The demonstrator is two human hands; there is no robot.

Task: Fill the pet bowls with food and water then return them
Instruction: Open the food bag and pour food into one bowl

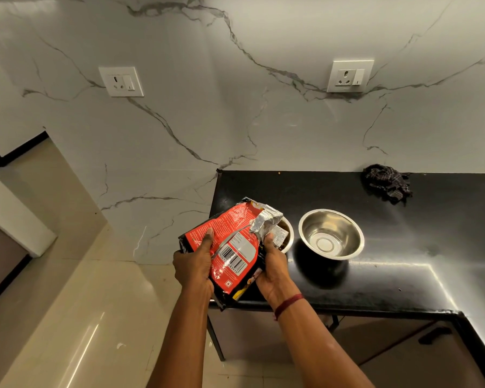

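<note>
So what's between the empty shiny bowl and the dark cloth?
Just bare black counter between the empty bowl and the cloth, in the head view.

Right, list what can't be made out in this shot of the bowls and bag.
Head view only:
Left round steel bowl: mostly covered by the red foil food bag; its fill level is hidden.
Bag's print: too small to read.
Fingers of left hand and right hand: behind the bag.
Black countertop: cut off by the right edge.
</note>
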